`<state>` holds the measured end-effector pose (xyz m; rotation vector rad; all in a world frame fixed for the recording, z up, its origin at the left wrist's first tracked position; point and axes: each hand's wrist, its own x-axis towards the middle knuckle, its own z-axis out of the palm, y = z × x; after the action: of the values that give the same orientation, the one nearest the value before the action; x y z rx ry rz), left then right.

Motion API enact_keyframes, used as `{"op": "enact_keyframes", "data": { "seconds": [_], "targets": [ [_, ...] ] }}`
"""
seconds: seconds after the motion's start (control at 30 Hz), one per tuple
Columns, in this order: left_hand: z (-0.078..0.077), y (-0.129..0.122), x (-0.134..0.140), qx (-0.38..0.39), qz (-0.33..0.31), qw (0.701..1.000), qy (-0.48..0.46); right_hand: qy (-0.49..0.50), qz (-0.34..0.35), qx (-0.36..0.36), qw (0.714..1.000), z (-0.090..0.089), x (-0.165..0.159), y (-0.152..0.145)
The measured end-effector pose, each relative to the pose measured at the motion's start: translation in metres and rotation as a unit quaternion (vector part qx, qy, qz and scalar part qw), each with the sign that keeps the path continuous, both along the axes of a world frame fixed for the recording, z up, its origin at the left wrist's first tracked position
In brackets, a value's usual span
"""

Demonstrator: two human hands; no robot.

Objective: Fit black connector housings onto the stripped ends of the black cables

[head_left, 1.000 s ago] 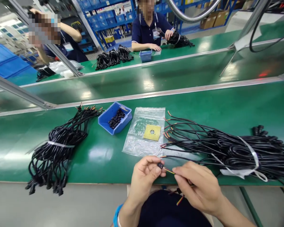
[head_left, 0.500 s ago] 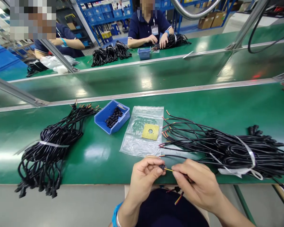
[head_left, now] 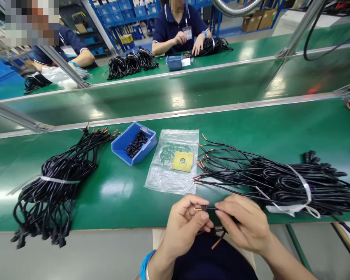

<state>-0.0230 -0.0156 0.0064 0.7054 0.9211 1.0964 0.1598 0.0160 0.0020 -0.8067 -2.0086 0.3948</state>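
Between thumb and fingers of my left hand [head_left: 185,223] is a small black connector part [head_left: 204,208]. Bare yellowish wire ends poke out on its left side. From its right side runs a thin black cable [head_left: 212,209], pinched by my right hand [head_left: 245,223]. Below the hands hang other stripped wire ends [head_left: 217,243], red and yellow, over my lap. On the right lies a bundle of black cables [head_left: 282,182] tied with a white strap, stripped ends pointing left. A clear plastic bag [head_left: 160,175] with a yellow square pad [head_left: 182,161] on it lies just beyond my hands.
A blue bin [head_left: 144,153] holds several small black parts [head_left: 136,144]. Another strapped cable bundle [head_left: 56,167] lies at left, its plugs over the table edge. A metal rail [head_left: 175,114] crosses behind. Two co-workers sit at the far bench with cable bundles [head_left: 132,64].
The black part now sits on the black cable, with wire ends out on its left; before, a yellow wire stretched between it and my right hand. The view has shifted slightly.
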Motion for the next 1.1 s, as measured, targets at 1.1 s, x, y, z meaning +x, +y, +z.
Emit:
{"op": "enact_keyframes", "data": {
  "seconds": [1.1],
  "targets": [
    [-0.0053, -0.0001, 0.0076, 0.255, 0.046, 0.912, 0.319, -0.072, 0.05, -0.083, 0.993, -0.0032, 0.0062, -0.002]
  ]
}}
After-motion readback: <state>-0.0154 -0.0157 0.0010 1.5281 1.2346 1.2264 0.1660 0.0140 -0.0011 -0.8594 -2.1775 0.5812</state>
